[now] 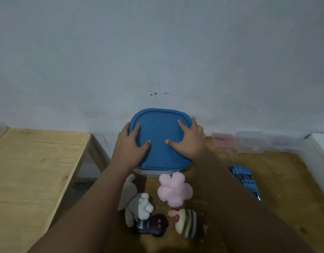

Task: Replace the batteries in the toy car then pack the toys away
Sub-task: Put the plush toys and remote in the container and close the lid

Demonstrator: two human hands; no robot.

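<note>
Head view: left hand (pixel 132 141) and right hand (pixel 189 141) spread flat on lid (pixel 157 129); uneven prying could skid box (pixel 152 172) toward the near desk (pixel 285 179) edge.

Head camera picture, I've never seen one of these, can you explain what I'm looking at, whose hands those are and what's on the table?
No machine here: a person wears a camera on the head, so the single view looks down over their own arms. The left hand and right hand lie spread on a blue lid that sits on a pale box; neither carries anything. On the brown table, nearer the person, lie a pink soft toy, a grey soft toy, a striped soft toy and a black remote control. A blue toy car lies to the right. Clear plastic boxes stand at the back by the wall, and a lighter table stands to the left.
</note>
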